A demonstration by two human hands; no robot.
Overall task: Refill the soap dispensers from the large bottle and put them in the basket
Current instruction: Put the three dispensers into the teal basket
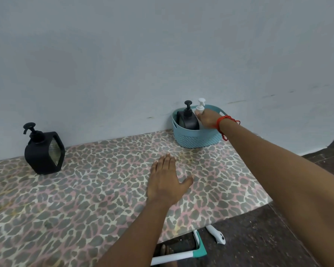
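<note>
Below the table's near edge, a white-and-teal tool (181,255) on the floor is partly cut off by the tabletop. The left hand (167,180) lies flat on the leopard-print table (85,199), fingers straight. Far left stands the large black bottle (42,151). Far right, against the wall, the blue basket (197,139) holds a black dispenser (188,116). Just right of it, the right hand (206,119) grips the white dispenser (200,106) inside the basket, hiding its body; only the pump and shoulder show.

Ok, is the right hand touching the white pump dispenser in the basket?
Touching. In the head view the right hand curls its fingers round the white pump dispenser just below its neck, inside the blue basket.
</note>
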